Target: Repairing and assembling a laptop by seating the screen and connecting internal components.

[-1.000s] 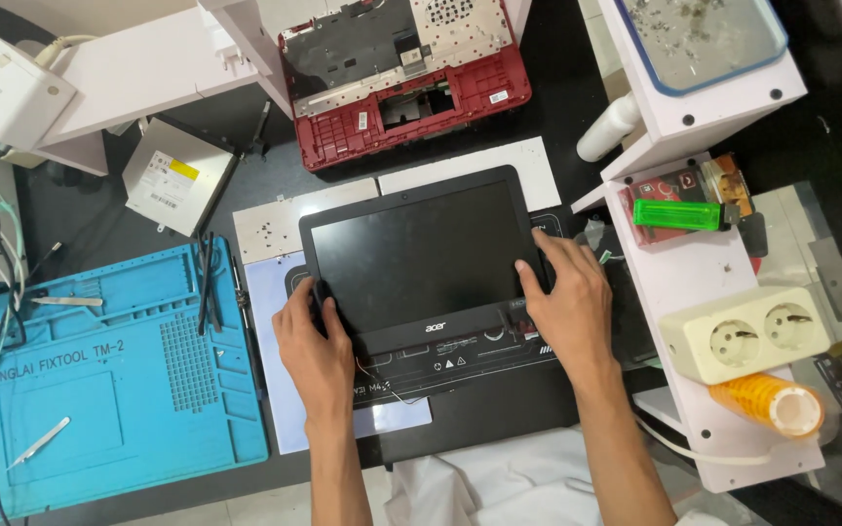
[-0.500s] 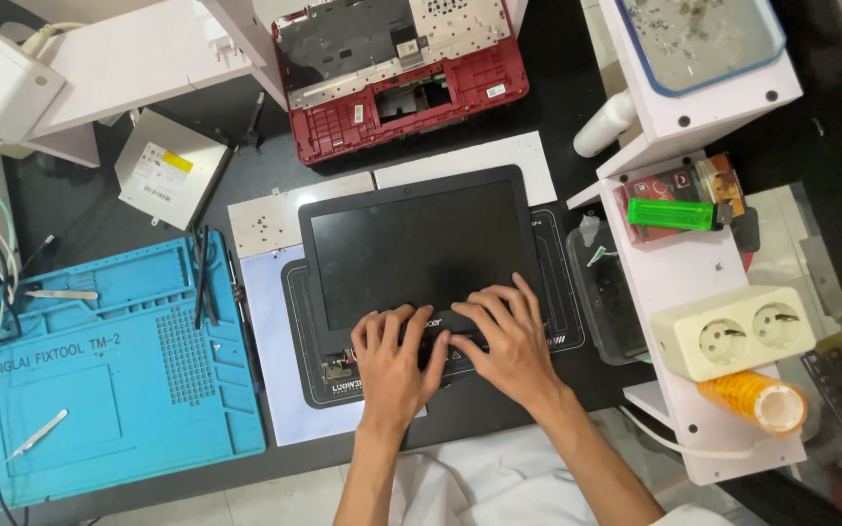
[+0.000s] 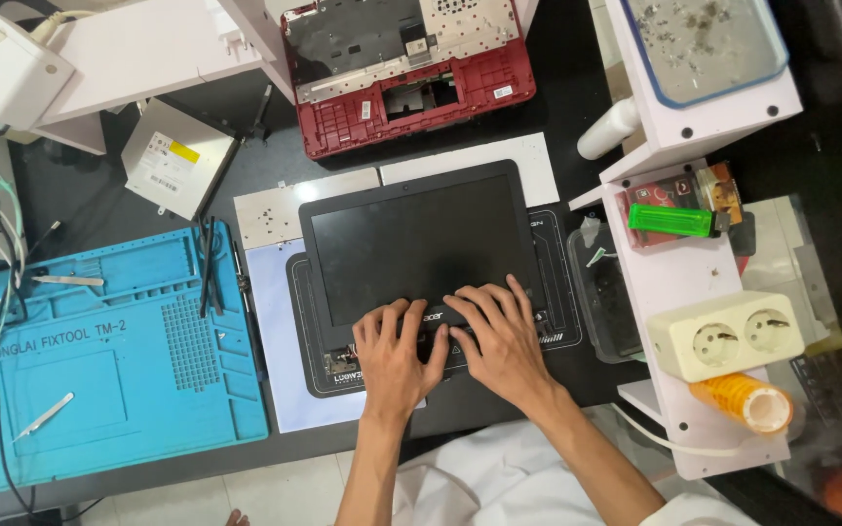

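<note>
On the black desk (image 3: 557, 107), my left hand (image 3: 394, 356) and right hand (image 3: 499, 336) lie open, flat on the black rectangular laptop (image 3: 421, 244), long axis left-right, blue silicone mat (image 3: 99, 360) left.

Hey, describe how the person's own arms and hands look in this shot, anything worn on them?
Both forearms are bare. The left hand and right hand wear no gloves, and no rings, watch or bracelets show. White fabric of a garment lies below the arms, with a white cuff or sleeve edge at the bottom right corner.
</note>
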